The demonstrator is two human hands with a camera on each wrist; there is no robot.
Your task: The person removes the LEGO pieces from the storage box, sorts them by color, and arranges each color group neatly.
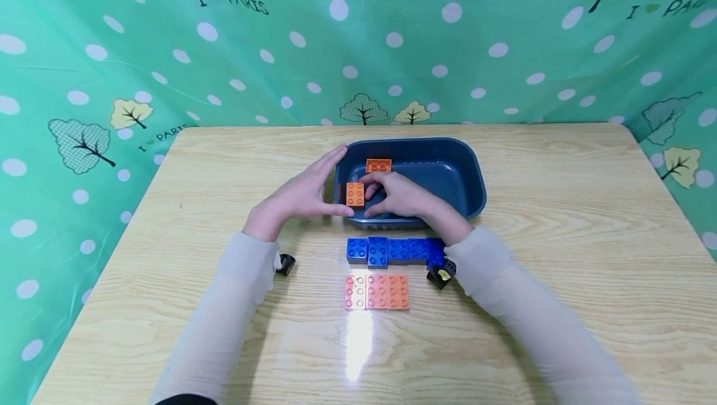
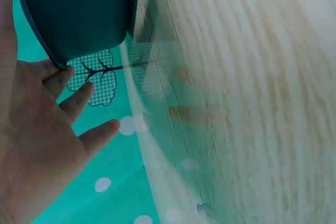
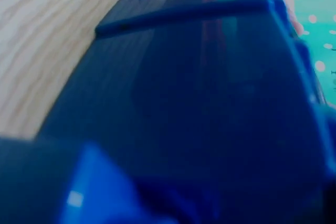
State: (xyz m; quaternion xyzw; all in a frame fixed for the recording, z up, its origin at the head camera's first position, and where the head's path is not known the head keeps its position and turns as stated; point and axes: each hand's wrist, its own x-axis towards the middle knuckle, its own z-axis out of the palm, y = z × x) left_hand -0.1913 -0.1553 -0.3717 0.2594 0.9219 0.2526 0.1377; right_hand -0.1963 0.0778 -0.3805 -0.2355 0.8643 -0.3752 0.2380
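A dark blue bin (image 1: 473,200) stands on the wooden table, two orange bricks inside. My left hand (image 1: 302,193) touches the bin's left end, fingers stretched along the rim and thumb near the front corner. In the left wrist view the splayed left hand (image 2: 47,129) has fingertips at the bin's edge. My right hand (image 1: 398,195) reaches inside, thumb and index finger curled about the right end of one orange brick (image 1: 355,195). The other orange brick (image 1: 378,165) leans at the back wall. The right wrist view shows the bin's dark surface (image 3: 210,93), not the right hand's fingers.
Before the bin lies a row of blue bricks (image 1: 378,252), its right end partly covered by my right wrist. Closer to me, three orange bricks (image 1: 387,293) lie side by side. A green patterned cloth (image 1: 358,38) hangs behind the table (image 1: 560,206).
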